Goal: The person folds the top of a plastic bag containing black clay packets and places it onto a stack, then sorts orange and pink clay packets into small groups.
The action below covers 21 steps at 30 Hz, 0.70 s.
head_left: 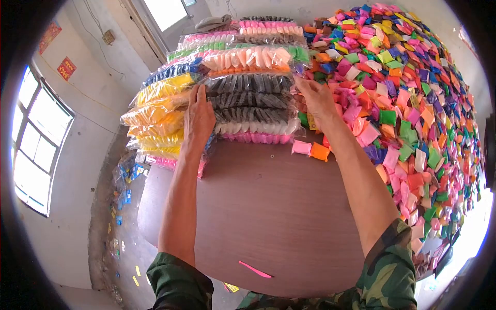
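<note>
Head view, and the action centres on a clear bag of black packets (250, 82), high on the near face of the stack on the far side of the table (268, 201), one hand at each end. Left hand (199, 116) is at its left end, fingers close together and pointing away, laid along the plastic; whether they grip it, you cannot tell. Over on the other side, the right hand (318, 101) reaches the right end, fingertips up at the bag's edge; its grip can't be made out either.

Beneath comes more black, then a bag of white packets (258, 127), then a bag of pink packets (256, 138) right down by the tabletop. Behind, a bag of peach packets (245, 59); to the left, bulging bags of yellow packets (163, 89).

Out to the right, what a heap of loose coloured packets (387, 88), spreading from far to near! A pink packet (301, 148) and an orange packet (320, 151) lie beside it, just near of the stack. Down at the near edge, a slim pink plastic tool (256, 269) lies between two camouflage sleeves (181, 281). Far left, a barred window (41, 139) glares bright.
</note>
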Motion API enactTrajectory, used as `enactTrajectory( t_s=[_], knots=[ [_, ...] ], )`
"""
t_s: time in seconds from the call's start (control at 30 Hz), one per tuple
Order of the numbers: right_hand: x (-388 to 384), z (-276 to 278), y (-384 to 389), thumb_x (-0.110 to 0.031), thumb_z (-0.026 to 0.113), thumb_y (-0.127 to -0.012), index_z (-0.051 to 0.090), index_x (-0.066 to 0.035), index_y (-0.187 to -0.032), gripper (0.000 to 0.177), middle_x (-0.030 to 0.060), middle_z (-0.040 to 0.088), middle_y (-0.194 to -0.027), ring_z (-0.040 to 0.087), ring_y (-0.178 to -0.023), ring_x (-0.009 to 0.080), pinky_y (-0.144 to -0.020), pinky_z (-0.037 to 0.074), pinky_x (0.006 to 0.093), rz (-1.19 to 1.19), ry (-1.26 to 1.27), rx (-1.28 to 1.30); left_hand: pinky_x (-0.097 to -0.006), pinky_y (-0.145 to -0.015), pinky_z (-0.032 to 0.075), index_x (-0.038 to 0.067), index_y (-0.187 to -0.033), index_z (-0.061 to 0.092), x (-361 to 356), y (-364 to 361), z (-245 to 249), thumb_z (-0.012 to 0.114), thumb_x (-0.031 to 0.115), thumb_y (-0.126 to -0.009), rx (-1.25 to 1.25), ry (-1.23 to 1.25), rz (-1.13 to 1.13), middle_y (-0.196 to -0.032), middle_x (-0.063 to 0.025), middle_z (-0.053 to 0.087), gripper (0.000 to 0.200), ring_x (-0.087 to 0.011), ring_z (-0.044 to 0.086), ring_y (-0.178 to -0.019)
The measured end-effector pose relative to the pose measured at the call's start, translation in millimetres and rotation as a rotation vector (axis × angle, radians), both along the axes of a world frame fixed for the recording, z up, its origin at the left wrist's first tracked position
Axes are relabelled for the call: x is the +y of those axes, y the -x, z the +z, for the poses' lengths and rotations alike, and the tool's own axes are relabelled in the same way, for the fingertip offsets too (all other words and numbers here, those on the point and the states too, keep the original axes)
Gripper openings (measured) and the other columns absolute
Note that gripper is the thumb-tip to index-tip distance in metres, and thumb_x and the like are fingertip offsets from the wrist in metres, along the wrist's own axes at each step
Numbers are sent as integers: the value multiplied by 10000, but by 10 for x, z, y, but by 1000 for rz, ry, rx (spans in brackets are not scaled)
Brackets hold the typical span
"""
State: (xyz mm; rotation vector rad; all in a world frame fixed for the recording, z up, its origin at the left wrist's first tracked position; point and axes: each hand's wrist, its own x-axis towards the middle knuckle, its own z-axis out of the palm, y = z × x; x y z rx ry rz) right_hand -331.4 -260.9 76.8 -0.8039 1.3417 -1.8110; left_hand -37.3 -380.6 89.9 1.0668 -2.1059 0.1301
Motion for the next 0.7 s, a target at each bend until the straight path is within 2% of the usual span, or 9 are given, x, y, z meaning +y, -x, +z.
enactTrajectory(
  t_s=[0.07, 0.17, 0.3, 0.47, 0.7],
  knots=[
    [18, 11, -1, -445, 745, -983, 723, -12, -1075, 442, 31, 691, -946, 659, -760, 123, -635, 581, 268, 3, -5, 14, -495, -1155, 430, -28, -1483, 476, 0, -4, 1, 595, 51, -968, 9, 5, -11, -1526, -285, 487, 534, -465, 519, -1372],
    [-4, -31, 41, -446, 753, -976, 723, -15, -1065, 441, 30, 683, -931, 652, -743, 120, -613, 573, 263, 8, -1, 19, -508, -1073, 499, -44, -1466, 461, -32, -10, -22, 597, 28, -963, -25, 53, -13, -1534, -273, 466, 526, -482, 560, -1310],
    [58, -28, 48, -436, 743, -979, 724, -21, -1052, 422, 28, 676, -908, 647, -737, 109, -598, 547, 260, 5, 13, -1, -514, -1092, 483, -42, -1487, 441, -33, -26, -19, 606, 37, -957, -35, 42, 1, -1550, -296, 442, 560, -502, 531, -1336],
    [383, 105, 11, -423, 692, -992, 729, -33, -1047, 395, 17, 672, -899, 645, -748, 102, -620, 532, 264, -80, -48, 132, -522, -1117, 463, -44, -1515, 410, -33, -28, -26, 619, 49, -949, -14, 69, -22, -1581, -332, 386, 610, -517, 478, -1388],
    [857, 61, -175, -394, 654, -1019, 730, -38, -1051, 365, 14, 687, -918, 630, -786, 84, -655, 529, 258, -44, -22, 195, -528, -1106, 477, -47, -1535, 372, 8, -15, -21, 637, 61, -940, -54, 130, -38, -1597, -327, 362, 661, -513, 473, -1396]
  ],
)
